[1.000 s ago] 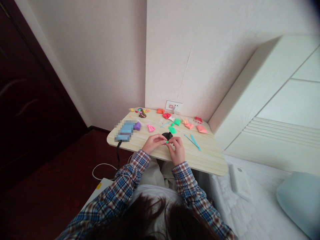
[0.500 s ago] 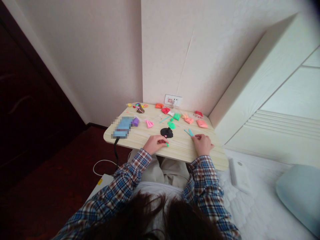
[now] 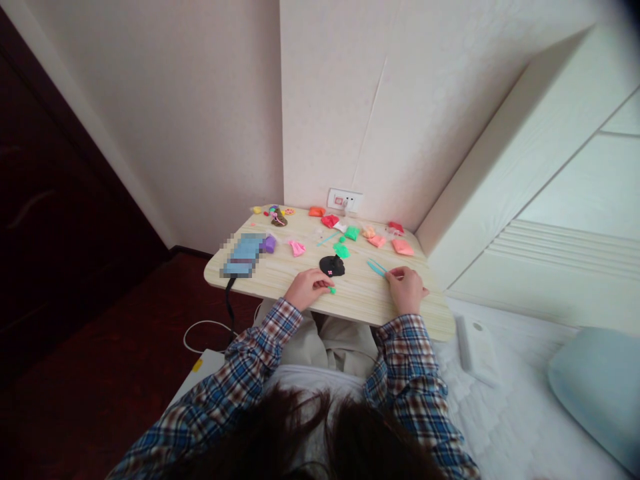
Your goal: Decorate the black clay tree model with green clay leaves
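My left hand (image 3: 303, 289) is closed near the table's front edge, its fingertips pinching a small bit of green clay (image 3: 333, 291). To the right, my right hand (image 3: 406, 287) is closed on a light-blue clay tool (image 3: 376, 269); a thinner blue stick lies close beside it, and I cannot tell whether the fingers touch that too. Just beyond my left fingertips sits a flat black clay shape (image 3: 329, 265) with a raised part and a small pink piece on it. Behind it are a flattened green clay piece (image 3: 341, 251) and a small green ball (image 3: 343, 239).
Clay packets in several colours, such as the green packet (image 3: 352, 233) and the salmon packet (image 3: 403, 247), line the back of the wooden table (image 3: 280, 273). A blurred phone-like slab (image 3: 244, 255) with a black cable lies left. A brown clay figure (image 3: 279, 218) stands back left.
The broad blue tool has swung left in my right fingers, now lying nearer the thin stick. My left hand has hardly moved and keeps the green clay bit.
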Action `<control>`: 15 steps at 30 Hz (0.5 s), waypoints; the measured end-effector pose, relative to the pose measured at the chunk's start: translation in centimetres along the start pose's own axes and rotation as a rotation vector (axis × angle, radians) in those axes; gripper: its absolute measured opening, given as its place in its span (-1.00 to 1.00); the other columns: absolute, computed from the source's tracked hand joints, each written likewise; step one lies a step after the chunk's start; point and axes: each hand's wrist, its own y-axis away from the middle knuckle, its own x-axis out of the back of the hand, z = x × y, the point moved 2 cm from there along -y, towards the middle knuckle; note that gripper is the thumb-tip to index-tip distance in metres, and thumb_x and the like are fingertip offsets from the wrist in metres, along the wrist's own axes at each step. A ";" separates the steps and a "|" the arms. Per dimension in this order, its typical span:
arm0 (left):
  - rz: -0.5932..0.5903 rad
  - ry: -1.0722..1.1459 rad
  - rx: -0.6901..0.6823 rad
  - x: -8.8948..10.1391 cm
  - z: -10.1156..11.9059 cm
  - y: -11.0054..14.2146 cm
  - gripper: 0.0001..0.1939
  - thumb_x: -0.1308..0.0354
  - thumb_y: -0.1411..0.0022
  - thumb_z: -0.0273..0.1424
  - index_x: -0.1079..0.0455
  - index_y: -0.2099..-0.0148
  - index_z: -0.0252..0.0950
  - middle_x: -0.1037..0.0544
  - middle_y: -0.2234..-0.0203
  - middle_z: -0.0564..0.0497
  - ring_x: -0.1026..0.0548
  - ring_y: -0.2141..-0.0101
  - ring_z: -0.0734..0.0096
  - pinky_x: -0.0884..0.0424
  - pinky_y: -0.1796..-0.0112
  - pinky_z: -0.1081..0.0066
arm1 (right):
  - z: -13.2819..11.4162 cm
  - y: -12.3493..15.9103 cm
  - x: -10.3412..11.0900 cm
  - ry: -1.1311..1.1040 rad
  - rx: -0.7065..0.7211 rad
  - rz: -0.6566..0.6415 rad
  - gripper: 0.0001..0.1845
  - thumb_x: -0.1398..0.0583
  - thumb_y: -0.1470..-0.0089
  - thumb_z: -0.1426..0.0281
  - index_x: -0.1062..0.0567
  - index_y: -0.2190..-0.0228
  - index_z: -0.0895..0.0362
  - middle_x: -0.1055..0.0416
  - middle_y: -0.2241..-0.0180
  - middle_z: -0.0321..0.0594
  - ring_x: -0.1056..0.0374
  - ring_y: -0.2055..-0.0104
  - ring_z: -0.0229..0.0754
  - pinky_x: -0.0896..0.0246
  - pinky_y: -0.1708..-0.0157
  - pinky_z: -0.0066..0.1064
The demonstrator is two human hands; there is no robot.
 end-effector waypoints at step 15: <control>0.017 0.050 -0.022 0.0 -0.2 0.0 -0.78 -0.15 -0.01 -0.68 -0.51 0.31 -0.34 -0.49 0.39 0.00 -0.43 0.43 0.51 -0.39 0.35 0.49 | -0.6 0.7 -0.4 -0.030 0.025 -0.047 -0.76 -0.16 0.10 0.25 -0.51 0.51 0.16 -0.30 0.27 0.00 -0.12 0.10 0.11 0.10 0.12 0.04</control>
